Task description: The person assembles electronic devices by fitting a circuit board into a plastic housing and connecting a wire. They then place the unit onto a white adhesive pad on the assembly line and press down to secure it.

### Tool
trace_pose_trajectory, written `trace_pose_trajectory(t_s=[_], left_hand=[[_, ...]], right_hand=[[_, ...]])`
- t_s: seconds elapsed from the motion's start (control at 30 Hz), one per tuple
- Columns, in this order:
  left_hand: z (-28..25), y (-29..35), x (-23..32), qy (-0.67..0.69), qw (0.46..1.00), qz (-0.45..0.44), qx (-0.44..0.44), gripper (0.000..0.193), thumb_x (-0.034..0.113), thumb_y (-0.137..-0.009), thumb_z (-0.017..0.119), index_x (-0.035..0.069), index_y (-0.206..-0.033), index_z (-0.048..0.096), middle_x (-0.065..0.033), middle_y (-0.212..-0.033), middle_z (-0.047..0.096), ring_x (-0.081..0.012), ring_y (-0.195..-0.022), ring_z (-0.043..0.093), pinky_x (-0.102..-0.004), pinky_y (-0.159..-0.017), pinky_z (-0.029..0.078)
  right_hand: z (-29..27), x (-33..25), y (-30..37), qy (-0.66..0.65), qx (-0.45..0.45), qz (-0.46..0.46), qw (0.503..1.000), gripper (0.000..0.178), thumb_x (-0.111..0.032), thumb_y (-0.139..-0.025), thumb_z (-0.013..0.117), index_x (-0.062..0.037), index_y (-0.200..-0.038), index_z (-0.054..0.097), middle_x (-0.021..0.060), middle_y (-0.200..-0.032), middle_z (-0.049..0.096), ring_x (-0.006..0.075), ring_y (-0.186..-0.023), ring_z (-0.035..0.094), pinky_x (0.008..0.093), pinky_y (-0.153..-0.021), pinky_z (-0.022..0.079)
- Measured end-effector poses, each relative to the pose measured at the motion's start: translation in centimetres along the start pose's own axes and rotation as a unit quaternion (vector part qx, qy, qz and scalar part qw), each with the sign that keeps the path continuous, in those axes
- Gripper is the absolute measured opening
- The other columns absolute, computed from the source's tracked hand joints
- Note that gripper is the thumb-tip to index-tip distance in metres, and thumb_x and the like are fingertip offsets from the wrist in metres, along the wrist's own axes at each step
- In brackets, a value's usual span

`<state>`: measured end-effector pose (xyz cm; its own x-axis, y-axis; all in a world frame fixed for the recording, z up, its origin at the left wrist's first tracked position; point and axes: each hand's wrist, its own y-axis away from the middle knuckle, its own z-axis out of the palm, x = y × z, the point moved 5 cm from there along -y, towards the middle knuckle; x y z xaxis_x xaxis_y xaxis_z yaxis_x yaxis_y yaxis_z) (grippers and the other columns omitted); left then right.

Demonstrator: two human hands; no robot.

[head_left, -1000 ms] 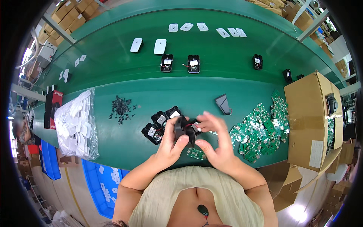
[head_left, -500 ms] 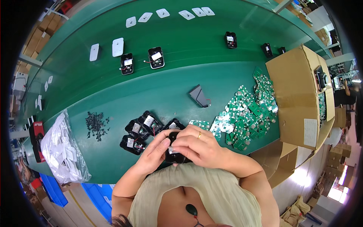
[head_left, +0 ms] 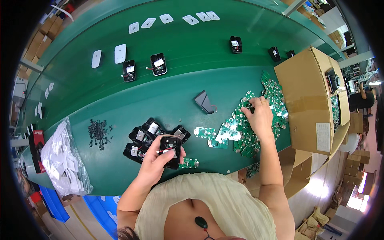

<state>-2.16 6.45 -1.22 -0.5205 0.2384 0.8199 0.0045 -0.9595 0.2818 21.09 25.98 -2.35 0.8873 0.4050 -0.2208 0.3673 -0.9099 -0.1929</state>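
My left hand [head_left: 155, 162] is wrapped round a black plastic housing [head_left: 171, 144], its open side up, with the thumb on the red and black wires inside. My right hand [head_left: 262, 118] reaches over the pile of green circuit boards [head_left: 248, 144], thumb and fingertips apart at its upper part; I cannot make out any board between them. Left of my left hand lie several black housings [head_left: 140, 137] with silver-white blocks inside. A single green circuit board [head_left: 190, 163] rests just right of the held housing, near the table's front edge.
A cardboard box [head_left: 308, 96] stands right of the boards. Beyond the pile's left side lies a dark grey wedge-shaped case [head_left: 205, 102]. Small black parts [head_left: 99, 133] and a plastic bag of white pieces [head_left: 66, 160] are at left. A green belt [head_left: 192, 48] carries housings and white covers.
My right hand has left the housing and moved right to the board pile. My left hand keeps the housing, now tilted into view. The view has shifted slightly.
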Motion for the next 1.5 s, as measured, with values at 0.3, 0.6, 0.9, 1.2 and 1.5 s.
trace_pose_trajectory(t_s=[0.3,0.6,0.9,1.2,1.5], left_hand=[[-0.5,0.4,0.0,-0.063,0.991,0.072,0.093,0.021,0.016,-0.091,0.048,0.001,-0.105,0.045,-0.0099,-0.090,0.059,-0.0138,-0.076,0.058,-0.0269,-0.069,0.047],[-0.8,0.3,0.4,-0.027,0.993,0.073,0.094,0.021,0.016,-0.090,0.050,0.005,-0.106,0.046,-0.0109,-0.093,0.060,-0.0173,-0.080,0.059,-0.0286,-0.067,0.049],[-1.2,-0.6,-0.5,-0.101,0.972,0.154,0.146,0.013,0.012,-0.090,0.050,0.004,-0.099,0.048,-0.0050,-0.085,0.058,-0.0105,-0.073,0.055,-0.0244,-0.066,0.045],[-1.1,0.6,-0.1,-0.163,0.939,0.231,0.194,0.015,0.008,-0.085,0.055,0.004,-0.097,0.048,0.0014,-0.075,0.049,-0.0046,-0.066,0.043,-0.0208,-0.058,0.037],[-0.7,1.3,0.2,-0.229,0.913,0.254,0.222,0.021,0.004,-0.082,0.056,0.004,-0.101,0.046,-0.0040,-0.076,0.053,-0.0087,-0.065,0.047,-0.0245,-0.057,0.040]], right_hand=[[-1.0,-1.8,0.6,0.041,0.051,-0.096,0.993,0.039,-0.008,-0.060,0.075,-0.0058,-0.089,0.049,0.0076,-0.079,0.049,0.0254,-0.082,0.049,0.0369,-0.073,0.036],[-3.1,-4.2,1.3,0.029,0.140,-0.164,0.976,0.019,-0.014,-0.068,0.072,-0.0091,-0.084,0.063,0.0039,-0.084,0.054,0.0190,-0.077,0.052,0.0342,-0.066,0.039],[-3.4,-12.7,5.5,-0.564,-0.144,-0.027,0.813,0.033,-0.004,-0.088,0.051,-0.0011,-0.120,0.043,0.0015,-0.071,0.054,0.0047,-0.054,0.047,0.0182,-0.044,0.037],[-3.9,-17.7,7.1,-0.654,-0.204,-0.074,0.725,0.019,-0.002,-0.087,0.052,-0.0019,-0.101,0.039,0.0077,-0.078,0.056,0.0071,-0.060,0.052,0.0181,-0.043,0.038],[-3.2,-17.8,6.2,-0.647,-0.228,-0.080,0.724,0.017,-0.003,-0.088,0.051,-0.0028,-0.100,0.040,0.0060,-0.073,0.056,0.0048,-0.055,0.050,0.0168,-0.041,0.035]])
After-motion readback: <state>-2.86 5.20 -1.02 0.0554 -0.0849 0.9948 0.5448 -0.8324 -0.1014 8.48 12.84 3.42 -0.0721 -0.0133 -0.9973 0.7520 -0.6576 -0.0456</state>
